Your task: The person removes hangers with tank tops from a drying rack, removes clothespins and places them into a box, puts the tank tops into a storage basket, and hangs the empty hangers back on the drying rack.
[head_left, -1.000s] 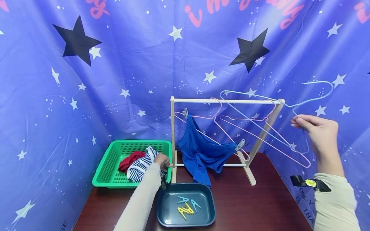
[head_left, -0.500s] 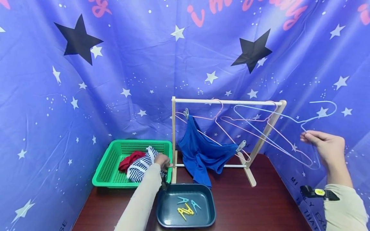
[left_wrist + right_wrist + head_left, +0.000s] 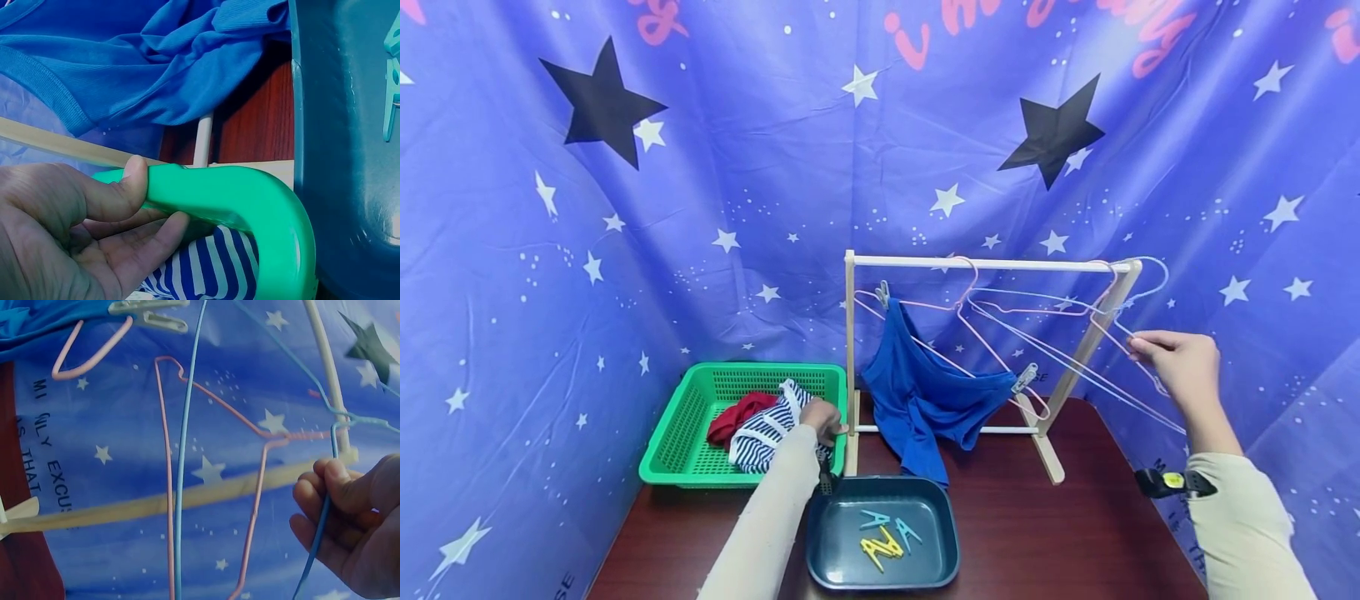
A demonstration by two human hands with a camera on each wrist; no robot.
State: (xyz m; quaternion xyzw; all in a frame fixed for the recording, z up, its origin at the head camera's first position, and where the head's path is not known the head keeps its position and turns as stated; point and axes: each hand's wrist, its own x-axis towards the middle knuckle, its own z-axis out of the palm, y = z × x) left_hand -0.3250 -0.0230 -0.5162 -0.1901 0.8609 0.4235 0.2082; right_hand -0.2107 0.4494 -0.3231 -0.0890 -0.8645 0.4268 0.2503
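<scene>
My right hand (image 3: 1183, 367) pinches a light blue wire hanger (image 3: 180, 506) between thumb and fingers, just below its hook. The hanger hook overlaps the right end of the rack's top bar (image 3: 910, 262) in the head view. A pink hanger (image 3: 169, 487) hangs from that bar, right behind the blue one. On the other side, my left hand (image 3: 94, 225) grips the rim of a green basket (image 3: 287, 219), thumb over it and fingers inside. Within the basket lie a striped cloth (image 3: 756, 446) and a red cloth (image 3: 730, 422).
A blue garment (image 3: 917, 392) hangs from another pink hanger, held by grey clips such as the right clip (image 3: 1024, 377). In front, a dark tray (image 3: 842, 492) holds yellow clothespins (image 3: 872, 552) and teal clothespins (image 3: 907, 533). A starry curtain (image 3: 790, 167) surrounds the table (image 3: 1037, 533).
My right hand first lowered the blue hanger and shifted right, then moved left, bringing its hook to the rack's right end. My left hand has stayed on the basket.
</scene>
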